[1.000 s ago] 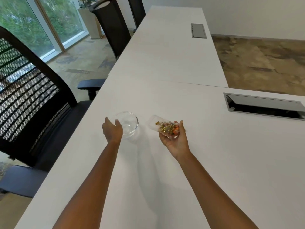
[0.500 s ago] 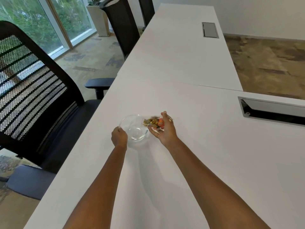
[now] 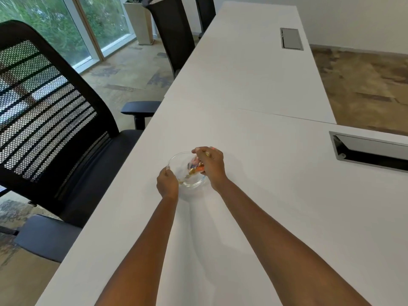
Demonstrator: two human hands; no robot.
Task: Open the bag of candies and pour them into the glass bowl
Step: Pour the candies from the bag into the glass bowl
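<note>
Glass bowl (image 3: 186,171) on the white tabletop (image 3: 254,151), close to the near-left edge, within easy reach of both arms. Left hand (image 3: 167,184) closed on the bowl's near-left rim, probably to keep the light, smooth glass from sliding or tipping as things drop in. Right hand (image 3: 209,163) curled over the bowl's right side, knuckles up, gripping the bag of candies (image 3: 195,165) with its mouth turned down and inward over the bowl, low enough that whatever falls should land inside rather than bounce onto the tabletop. Bag mostly hidden under the fingers and blurred; clear film hard to tell from the glass behind it. Candies (image 3: 194,170) visible as gold, orange and bluish blurs just below the hand, seemingly mid-fall or already inside the bowl, though which cannot be told at this sharpness. Pouring step apparently under way, so bag presumably already open. Main risk: wrapped pieces catching in the bag's mouth, or skipping over the low rim. Black mesh chair (image 3: 48,120) beside the left edge, well apart from the work.
</note>
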